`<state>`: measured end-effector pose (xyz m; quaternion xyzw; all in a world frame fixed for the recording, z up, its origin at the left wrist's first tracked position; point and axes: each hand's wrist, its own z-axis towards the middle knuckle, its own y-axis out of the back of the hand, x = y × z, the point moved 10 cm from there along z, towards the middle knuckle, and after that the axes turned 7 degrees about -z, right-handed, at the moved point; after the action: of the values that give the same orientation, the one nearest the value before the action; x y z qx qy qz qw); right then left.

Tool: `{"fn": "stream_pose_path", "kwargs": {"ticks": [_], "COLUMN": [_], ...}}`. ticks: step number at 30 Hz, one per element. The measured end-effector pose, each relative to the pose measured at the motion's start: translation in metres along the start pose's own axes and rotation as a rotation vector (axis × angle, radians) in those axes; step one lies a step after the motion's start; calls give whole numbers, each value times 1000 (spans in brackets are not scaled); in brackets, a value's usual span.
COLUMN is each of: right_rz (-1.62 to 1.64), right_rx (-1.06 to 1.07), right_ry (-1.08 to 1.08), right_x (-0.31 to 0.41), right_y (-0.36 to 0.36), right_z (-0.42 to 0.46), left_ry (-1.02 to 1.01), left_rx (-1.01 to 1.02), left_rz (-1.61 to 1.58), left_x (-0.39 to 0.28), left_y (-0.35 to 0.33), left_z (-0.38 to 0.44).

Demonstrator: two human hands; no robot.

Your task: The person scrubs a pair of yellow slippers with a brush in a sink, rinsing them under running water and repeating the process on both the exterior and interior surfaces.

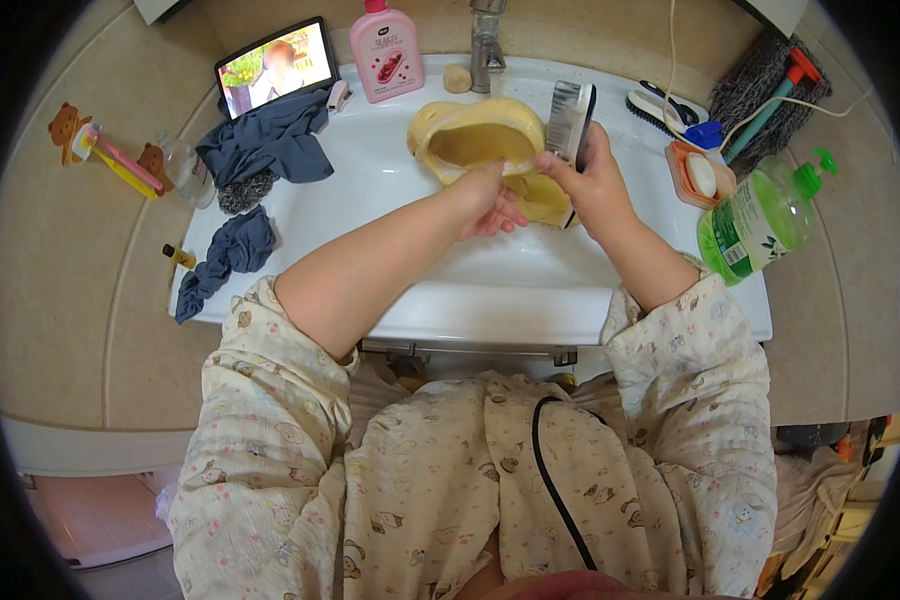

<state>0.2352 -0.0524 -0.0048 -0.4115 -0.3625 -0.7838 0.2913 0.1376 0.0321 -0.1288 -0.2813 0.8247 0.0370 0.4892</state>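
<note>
A yellow hollow item [427, 120], perhaps a slipper or a small basin, rests in the white sink under the tap, with murky liquid inside. My left hand [487, 202] is at its near side, thumb over the rim and fingers curled below. Just right of it, my right hand [598, 176] grips a scrubbing brush [568, 112] upright, its pale bristles facing left and its back dark. Below the rim and between my hands shows a second yellow part [544, 201]; whether it belongs to the same item I cannot tell.
The sink [375, 195] has a metal tap [486, 45] at the back. A pink bottle [388, 56], a lit screen [277, 67] and dark blue cloths [270, 142] lie left. On the right are a soap dish [682, 184], a green pump bottle [754, 221], another brush [664, 105] and a cable [780, 97].
</note>
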Motion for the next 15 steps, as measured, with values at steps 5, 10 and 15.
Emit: {"fn": "stream_pose_path", "kwargs": {"ticks": [5,10,15], "right_rz": [30,117,172], "right_rx": [2,-5,62], "right_ry": [27,55,50], "right_x": [11,26,24], "right_y": [-1,10,6], "right_z": [-3,1,2], "left_ry": [142,-57,-1201], "left_rx": [126,93,-369], "left_rz": [202,677,1110], "left_x": [6,-33,-136], "left_y": [-11,-24,-47], "left_z": [-17,-66,-166]}}
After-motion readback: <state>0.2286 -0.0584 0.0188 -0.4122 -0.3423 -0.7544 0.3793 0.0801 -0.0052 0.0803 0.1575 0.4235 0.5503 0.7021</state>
